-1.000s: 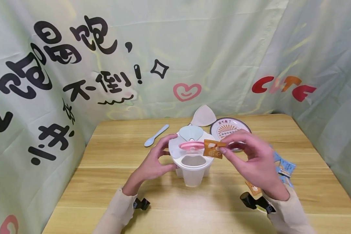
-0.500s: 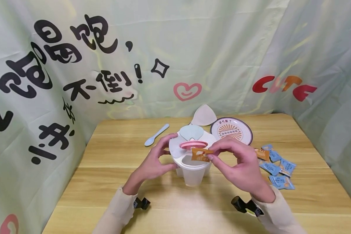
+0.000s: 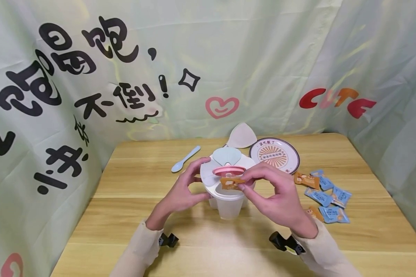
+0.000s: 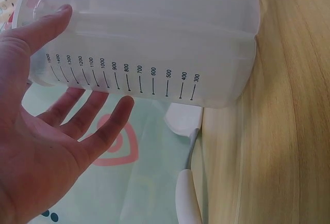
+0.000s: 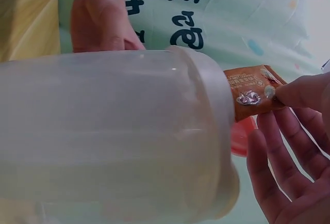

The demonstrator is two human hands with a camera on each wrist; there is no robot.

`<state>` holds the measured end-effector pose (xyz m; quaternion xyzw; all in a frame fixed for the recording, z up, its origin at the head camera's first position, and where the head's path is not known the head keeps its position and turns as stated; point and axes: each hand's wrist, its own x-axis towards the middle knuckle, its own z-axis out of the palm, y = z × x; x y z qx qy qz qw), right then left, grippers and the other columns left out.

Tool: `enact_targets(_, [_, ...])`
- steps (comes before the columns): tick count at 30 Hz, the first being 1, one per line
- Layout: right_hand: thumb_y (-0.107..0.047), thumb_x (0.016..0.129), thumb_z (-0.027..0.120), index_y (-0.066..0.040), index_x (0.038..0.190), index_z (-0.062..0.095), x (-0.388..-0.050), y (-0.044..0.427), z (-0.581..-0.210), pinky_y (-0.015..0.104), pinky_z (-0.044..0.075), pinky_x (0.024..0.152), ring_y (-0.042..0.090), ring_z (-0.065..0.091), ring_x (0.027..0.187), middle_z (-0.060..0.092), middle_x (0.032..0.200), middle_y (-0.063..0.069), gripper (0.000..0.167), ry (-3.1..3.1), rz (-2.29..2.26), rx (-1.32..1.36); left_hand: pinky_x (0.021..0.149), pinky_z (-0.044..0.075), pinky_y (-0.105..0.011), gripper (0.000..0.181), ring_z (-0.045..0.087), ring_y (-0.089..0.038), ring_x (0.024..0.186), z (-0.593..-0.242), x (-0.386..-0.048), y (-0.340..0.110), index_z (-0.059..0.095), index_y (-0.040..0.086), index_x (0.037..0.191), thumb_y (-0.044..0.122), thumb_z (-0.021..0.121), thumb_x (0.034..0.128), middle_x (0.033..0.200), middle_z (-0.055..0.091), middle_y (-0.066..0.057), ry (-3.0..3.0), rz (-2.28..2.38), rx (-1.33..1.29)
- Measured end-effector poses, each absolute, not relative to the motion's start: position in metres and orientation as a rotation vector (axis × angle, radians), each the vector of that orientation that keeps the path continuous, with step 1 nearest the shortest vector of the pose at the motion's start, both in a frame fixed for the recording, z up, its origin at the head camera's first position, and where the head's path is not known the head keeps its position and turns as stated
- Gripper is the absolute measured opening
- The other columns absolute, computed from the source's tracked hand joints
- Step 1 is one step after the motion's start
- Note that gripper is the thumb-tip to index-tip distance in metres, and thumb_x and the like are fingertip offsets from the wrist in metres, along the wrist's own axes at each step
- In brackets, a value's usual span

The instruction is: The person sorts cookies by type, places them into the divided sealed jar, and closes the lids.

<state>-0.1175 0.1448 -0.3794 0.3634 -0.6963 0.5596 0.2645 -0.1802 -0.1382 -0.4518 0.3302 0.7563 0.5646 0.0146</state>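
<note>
A translucent container (image 3: 230, 209) with a white top, a pale green flap and a raised pink lid (image 3: 228, 171) stands on the table. My left hand (image 3: 184, 192) rests around its left side, thumb in front and fingers behind; the left wrist view shows the thumb and fingers against the container's marked wall (image 4: 154, 48). My right hand (image 3: 275, 194) pinches an orange packet (image 3: 230, 183) by one end over the front opening. In the right wrist view the packet (image 5: 252, 91) is at the rim, its far edge hidden behind it.
Blue packets (image 3: 334, 214) and orange packets (image 3: 306, 180) lie on the right of the table. Behind the container are a patterned plate (image 3: 274, 155) and a white spatula (image 3: 242, 136). A light blue spoon (image 3: 185, 159) lies at the left. Printed cloth (image 3: 263, 57) hangs behind.
My right hand has carried the orange packet left and slightly down, from beside the pink lid to over the front opening. More packets show at the right. The left hand has stayed in place.
</note>
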Motion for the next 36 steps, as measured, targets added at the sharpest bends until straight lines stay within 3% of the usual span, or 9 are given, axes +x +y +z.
enact_targets(2, [0.018,0.079,0.083,-0.005,0.107,0.078,-0.118,0.143,-0.381,0.018,0.059,0.077,0.011,0.067,0.087,0.077,0.097,0.005,0.037,-1.889,1.503,0.996,0.101,0.064,-0.042,0.096,0.062,-0.030,0.133,-0.452,-0.180,-0.138,0.040,0.022,0.165,0.001,0.089,0.0850,0.161,0.052,-0.010,2.351,1.756,1.028])
enact_targets(10, [-0.009,0.098,0.081,-0.006,0.106,0.078,-0.121,0.140,-0.387,0.019,0.059,0.074,0.010,0.067,0.084,0.076,0.095,0.007,0.010,-1.876,1.486,1.040,0.102,0.063,-0.051,0.096,0.062,-0.031,0.134,-0.451,-0.181,-0.136,0.041,0.022,0.165,0.001,0.089,0.0846,0.164,0.051,-0.008,2.344,1.756,1.032])
enact_targets(18, [0.000,0.092,0.084,-0.005,0.107,0.077,-0.121,0.141,-0.387,0.019,0.059,0.075,0.010,0.067,0.084,0.076,0.096,0.007,0.017,-1.875,1.481,1.047,0.102,0.064,-0.045,0.096,0.062,-0.030,0.134,-0.449,-0.181,-0.136,0.041,0.022,0.165,0.001,0.089,0.0847,0.165,0.049,-0.007,2.351,1.755,1.032])
enact_targets(29, [-0.008,0.097,0.082,-0.003,0.105,0.077,-0.121,0.146,-0.387,0.019,0.059,0.080,0.012,0.067,0.086,0.075,0.093,0.007,0.011,-1.851,1.485,1.037,0.101,0.064,-0.047,0.096,0.062,-0.030,0.133,-0.449,-0.181,-0.137,0.042,0.022,0.164,0.001,0.090,0.0839,0.164,0.050,-0.007,2.350,1.765,1.024])
enact_targets(36, [-0.007,0.100,0.078,0.005,0.103,0.076,-0.124,0.157,-0.390,0.017,0.058,0.094,0.011,0.070,0.095,0.077,0.097,0.010,0.012,-1.791,1.509,1.030,0.101,0.064,-0.043,0.094,0.063,-0.031,0.132,-0.451,-0.181,-0.138,0.042,0.021,0.164,0.002,0.090,0.0847,0.165,0.049,-0.008,2.366,1.756,1.038])
